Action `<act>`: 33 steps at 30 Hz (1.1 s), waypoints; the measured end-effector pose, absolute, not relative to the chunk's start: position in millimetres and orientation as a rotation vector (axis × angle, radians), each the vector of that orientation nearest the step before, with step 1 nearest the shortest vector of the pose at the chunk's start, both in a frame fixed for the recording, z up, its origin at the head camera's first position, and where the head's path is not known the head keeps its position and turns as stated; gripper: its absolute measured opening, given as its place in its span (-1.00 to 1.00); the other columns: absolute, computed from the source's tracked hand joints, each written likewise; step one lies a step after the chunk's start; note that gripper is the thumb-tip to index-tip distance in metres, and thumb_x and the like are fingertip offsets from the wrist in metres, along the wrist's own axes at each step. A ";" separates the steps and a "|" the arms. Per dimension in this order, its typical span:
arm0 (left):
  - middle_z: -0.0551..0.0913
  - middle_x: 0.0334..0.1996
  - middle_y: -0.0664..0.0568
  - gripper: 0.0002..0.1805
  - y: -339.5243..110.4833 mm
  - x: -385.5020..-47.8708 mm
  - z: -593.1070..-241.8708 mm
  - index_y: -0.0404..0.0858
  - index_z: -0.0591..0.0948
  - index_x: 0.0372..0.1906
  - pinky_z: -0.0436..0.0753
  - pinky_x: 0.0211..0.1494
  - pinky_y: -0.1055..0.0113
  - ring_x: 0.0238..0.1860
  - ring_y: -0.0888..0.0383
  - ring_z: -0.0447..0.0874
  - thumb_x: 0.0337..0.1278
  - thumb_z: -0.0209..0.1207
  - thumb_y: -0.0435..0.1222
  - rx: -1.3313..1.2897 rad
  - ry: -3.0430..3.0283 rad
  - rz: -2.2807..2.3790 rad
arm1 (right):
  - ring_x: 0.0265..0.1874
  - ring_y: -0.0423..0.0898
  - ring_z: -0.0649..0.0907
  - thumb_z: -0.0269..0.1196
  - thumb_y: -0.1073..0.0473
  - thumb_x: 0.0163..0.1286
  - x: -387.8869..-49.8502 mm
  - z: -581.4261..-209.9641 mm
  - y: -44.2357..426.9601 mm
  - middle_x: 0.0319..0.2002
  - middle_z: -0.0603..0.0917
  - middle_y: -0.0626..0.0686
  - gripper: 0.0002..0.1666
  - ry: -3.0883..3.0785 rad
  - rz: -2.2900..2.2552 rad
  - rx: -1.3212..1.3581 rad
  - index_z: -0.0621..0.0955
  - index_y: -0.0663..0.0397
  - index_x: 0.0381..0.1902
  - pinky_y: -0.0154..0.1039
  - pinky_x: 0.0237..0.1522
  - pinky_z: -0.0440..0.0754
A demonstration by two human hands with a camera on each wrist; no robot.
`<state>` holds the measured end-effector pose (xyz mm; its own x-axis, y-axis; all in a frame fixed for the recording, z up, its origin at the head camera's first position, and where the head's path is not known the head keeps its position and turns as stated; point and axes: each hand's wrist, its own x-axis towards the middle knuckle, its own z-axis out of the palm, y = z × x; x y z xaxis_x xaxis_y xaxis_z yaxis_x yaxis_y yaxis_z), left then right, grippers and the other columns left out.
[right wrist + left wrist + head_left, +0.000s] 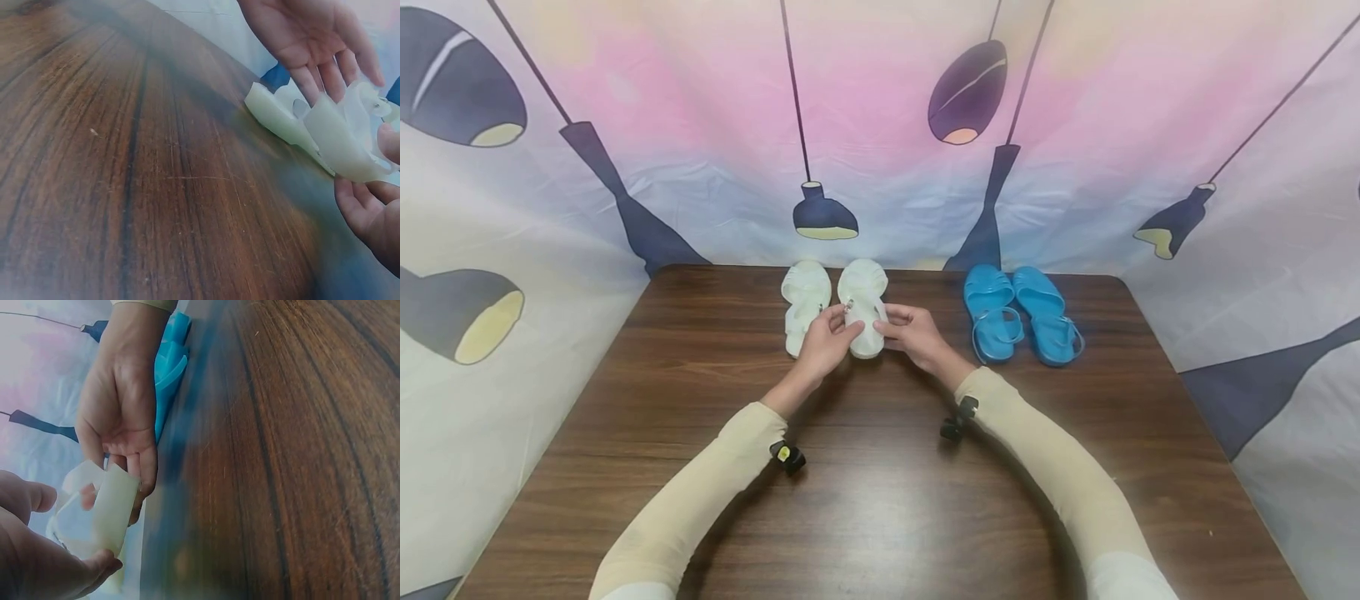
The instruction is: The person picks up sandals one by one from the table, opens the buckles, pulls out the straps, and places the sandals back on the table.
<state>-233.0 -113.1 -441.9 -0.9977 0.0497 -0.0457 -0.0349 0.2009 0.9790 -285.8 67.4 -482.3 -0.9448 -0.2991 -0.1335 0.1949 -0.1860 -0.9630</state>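
Observation:
Two white sandals stand side by side near the table's far edge. The left hand (827, 337) touches the heel part of the right one of the pair (867, 329) from its left, thumb near its rim. From the other side the right hand (917, 336) pinches the same heel, thumb on top and fingers at its outer side. The other white sandal (806, 287) lies just left, partly behind the left hand. In the left wrist view the heel (115, 509) sits between the left hand (50, 550) and the right hand (122, 394).
A pair of blue sandals (988, 292) stands to the right on the brown table (880, 500), close to the right forearm. A printed cloth with lamp pictures hangs behind the table's far edge (730, 267) and along both sides.

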 end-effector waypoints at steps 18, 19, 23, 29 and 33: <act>0.33 0.47 -0.32 -0.28 -122.5 -210.4 -423.0 -0.41 0.23 0.50 0.39 0.49 0.12 0.48 -0.13 0.34 0.42 0.20 -0.18 0.050 2.510 1.920 | 0.01 0.02 0.71 0.28 0.37 0.45 -294.0 -488.2 57.5 0.25 0.60 0.31 -0.46 1.722 -2.159 -0.097 0.50 0.33 0.35 0.03 0.11 0.69; 0.34 0.47 -0.31 -0.28 -122.8 -209.8 -423.5 -0.41 0.23 0.50 0.39 0.49 0.12 0.47 -0.13 0.34 0.42 0.19 -0.17 0.052 2.509 1.917 | 0.00 0.01 0.71 0.28 0.37 0.45 -294.6 -488.7 56.6 0.25 0.60 0.30 -0.47 1.715 -2.156 -0.096 0.50 0.34 0.35 0.03 0.11 0.69; 0.37 0.45 -0.31 -0.30 -122.7 -207.3 -426.1 -0.40 0.25 0.50 0.39 0.48 0.10 0.46 -0.14 0.37 0.42 0.19 -0.18 0.053 2.490 1.909 | -0.01 -0.02 0.71 0.27 0.36 0.46 -294.9 -489.6 52.5 0.24 0.60 0.31 -0.49 1.707 -2.128 -0.104 0.51 0.37 0.32 0.00 0.11 0.69; 0.43 0.41 -0.31 -0.35 -121.9 -205.1 -431.1 -0.41 0.28 0.48 0.41 0.47 0.08 0.43 -0.15 0.41 0.44 0.17 -0.24 0.063 2.493 1.894 | 0.09 0.09 0.71 0.28 0.33 0.47 -292.9 -488.7 49.1 0.24 0.59 0.36 -0.47 1.740 -2.132 -0.101 0.49 0.43 0.32 -0.07 0.13 0.68; 0.45 0.39 -0.30 -0.36 -121.2 -202.8 -430.5 -0.41 0.31 0.46 0.41 0.46 0.09 0.41 -0.13 0.44 0.44 0.18 -0.22 0.067 2.498 1.899 | 0.13 0.12 0.68 0.30 0.29 0.46 -291.6 -487.2 49.5 0.23 0.59 0.36 -0.48 1.800 -2.106 -0.088 0.51 0.45 0.29 -0.11 0.11 0.69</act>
<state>-202.8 -121.2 -430.5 -0.9991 0.0359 0.0235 0.0322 0.2666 0.9633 -291.6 49.5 -487.2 -0.9305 -0.3143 -0.1882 0.2349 -0.1176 -0.9649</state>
